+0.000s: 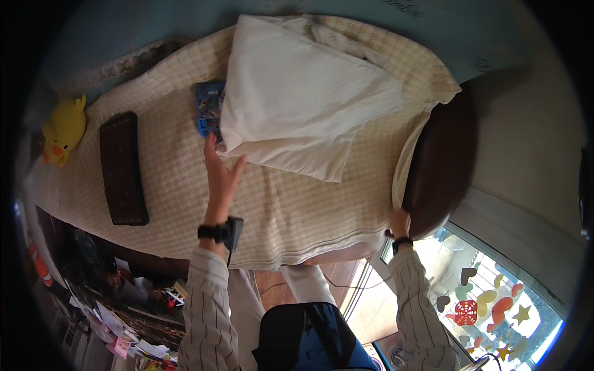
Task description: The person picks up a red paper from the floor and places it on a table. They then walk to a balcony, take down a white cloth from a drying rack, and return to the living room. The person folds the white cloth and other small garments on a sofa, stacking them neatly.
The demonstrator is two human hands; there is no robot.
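Note:
A cream checked woven cover (297, 218) lies over the brown leather sofa (441, 162). My left hand (222, 169) is over the cover, its fingers apart at the near-left corner of a white cloth (306, 88). The cloth lies in loose folds, and I see nothing held between thumb and fingers. Partly hidden beneath it is a blue compartmented tray (209, 109) with small items inside. At the right, beside the sofa's rounded arm, my right hand (400, 224) is closed on the cover's edge. Its fingertips are partly hidden.
A dark brown oblong pad (124, 169) and a yellow plush duck (65, 130) lie to the left. Papers (111, 320) and small goods crowd the lower left. Glass with heart and star decorations (482, 301) stands lower right. A cable (348, 286) crosses the floor.

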